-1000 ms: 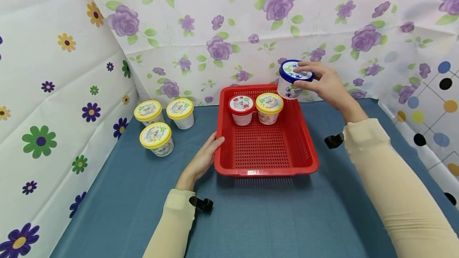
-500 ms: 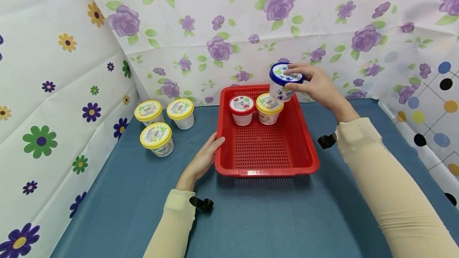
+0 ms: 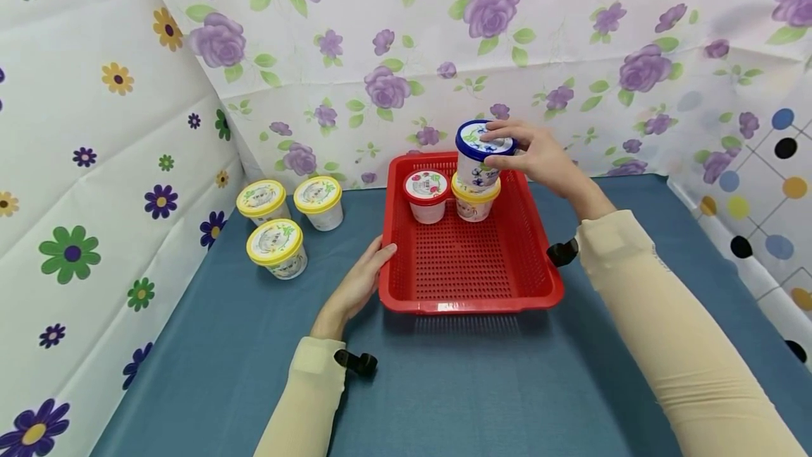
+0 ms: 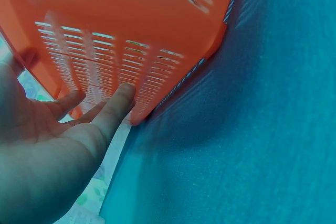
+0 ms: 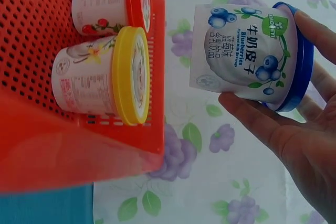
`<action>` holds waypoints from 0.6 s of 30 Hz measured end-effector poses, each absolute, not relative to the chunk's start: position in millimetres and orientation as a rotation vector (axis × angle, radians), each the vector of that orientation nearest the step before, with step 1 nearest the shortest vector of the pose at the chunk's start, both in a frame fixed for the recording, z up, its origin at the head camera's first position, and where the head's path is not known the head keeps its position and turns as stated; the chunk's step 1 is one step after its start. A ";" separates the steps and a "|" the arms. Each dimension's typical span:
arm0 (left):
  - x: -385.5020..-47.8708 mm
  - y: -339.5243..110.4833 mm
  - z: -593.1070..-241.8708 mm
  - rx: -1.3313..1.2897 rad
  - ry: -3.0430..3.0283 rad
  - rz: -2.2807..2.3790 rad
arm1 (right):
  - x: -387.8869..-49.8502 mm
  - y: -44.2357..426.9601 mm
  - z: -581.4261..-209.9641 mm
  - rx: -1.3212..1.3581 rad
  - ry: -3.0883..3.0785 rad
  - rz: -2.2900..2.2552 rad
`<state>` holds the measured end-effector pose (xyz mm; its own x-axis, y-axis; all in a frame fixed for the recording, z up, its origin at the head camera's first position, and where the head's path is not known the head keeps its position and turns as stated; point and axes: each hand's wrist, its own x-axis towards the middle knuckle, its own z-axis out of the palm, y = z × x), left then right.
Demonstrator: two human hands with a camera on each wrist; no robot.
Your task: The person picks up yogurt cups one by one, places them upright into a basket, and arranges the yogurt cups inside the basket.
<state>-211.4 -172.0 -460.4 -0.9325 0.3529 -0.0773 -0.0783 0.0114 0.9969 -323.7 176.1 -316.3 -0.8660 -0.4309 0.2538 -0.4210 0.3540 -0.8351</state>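
My right hand (image 3: 539,157) holds a blueberry milk dessert tub (image 5: 247,51) with a blue lid, fingers and thumb around its lid and side. In the head view this tub (image 3: 477,169) appears over the back of the red basket (image 3: 469,304), overlapping a yellow-lidded tub (image 3: 474,206). The right wrist view shows the two apart. Beside the yellow-lidded tub in the basket sits a red-lidded tub (image 3: 428,196). My left hand (image 3: 357,281) grips the basket's left side, thumb at the rim; in the left wrist view its fingers (image 4: 116,109) lie against the slotted outer wall.
Several yellow-lidded tubs, one of them the front tub (image 3: 276,249), stand to the left of the basket on the blue tablecloth (image 3: 209,372). A purple-flowered sheet (image 3: 355,55) rises right behind the basket. Another flowered sheet (image 3: 95,182) hangs at the left.
My right hand has carried the blue-lidded tub left and a little lower, from the basket's back right corner to over the yellow-lidded tub. My left hand and the basket stay put.
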 end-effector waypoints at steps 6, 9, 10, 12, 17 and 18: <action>-211.1 -171.4 -459.7 0.295 1.985 1.994 | -321.4 171.4 -316.0 -0.832 2.581 -1.560; -211.1 -171.4 -459.1 0.294 1.990 1.991 | -322.0 169.6 -317.0 -0.840 2.582 -1.556; -211.0 -171.4 -458.9 0.292 1.990 1.992 | -322.3 168.7 -317.3 -0.843 2.582 -1.552; -210.8 -171.5 -458.9 0.288 1.990 1.994 | -323.1 166.5 -318.3 -0.849 2.574 -1.551; -210.4 -171.2 -459.2 0.282 1.994 1.995 | -323.7 160.0 -320.5 -0.871 2.560 -1.543; -210.3 -171.2 -459.2 0.283 1.994 1.994 | -323.7 158.7 -321.2 -0.876 2.560 -1.539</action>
<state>-210.3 -171.2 -459.2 -0.9336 0.3501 -0.0756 -0.0756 0.0138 0.9970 -323.7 158.7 -321.2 -0.8411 -0.4772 0.2545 -0.4486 0.3528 -0.8212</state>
